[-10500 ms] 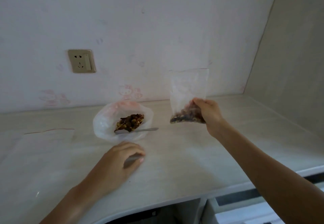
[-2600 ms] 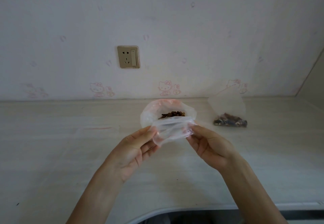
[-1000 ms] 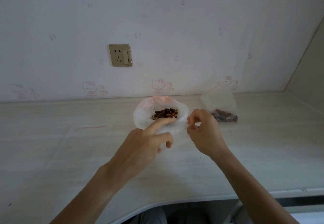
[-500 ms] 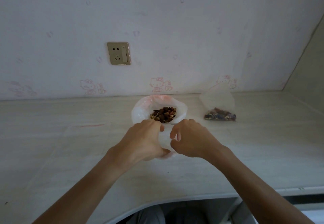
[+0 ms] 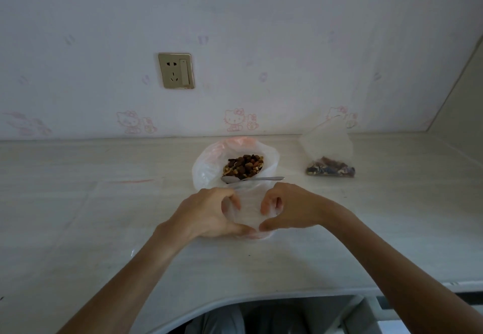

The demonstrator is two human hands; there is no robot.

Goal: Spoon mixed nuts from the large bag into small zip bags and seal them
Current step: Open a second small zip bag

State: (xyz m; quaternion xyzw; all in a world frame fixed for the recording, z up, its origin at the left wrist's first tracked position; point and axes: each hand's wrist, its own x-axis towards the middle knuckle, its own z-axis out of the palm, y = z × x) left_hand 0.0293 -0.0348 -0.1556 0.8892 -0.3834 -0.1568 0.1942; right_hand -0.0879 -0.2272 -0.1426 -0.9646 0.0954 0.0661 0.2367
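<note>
The large plastic bag stands open on the counter with mixed nuts inside and a metal spoon lying across its front. Just in front of it, my left hand and my right hand grip the two sides of an empty clear small zip bag and hold its mouth wide, thumbs at the near edge, fingers curled over the rim. A filled small zip bag of nuts sits at the back right.
A flat clear bag with a red zip line lies on the counter at the left. The wall with a socket runs behind. A side wall closes the right. The counter's front edge curves inward near me.
The filled bag was set down at the back right. I picked up an empty small bag, brought it down in front of the large bag, and spread its mouth wider; the spoon now shows.
</note>
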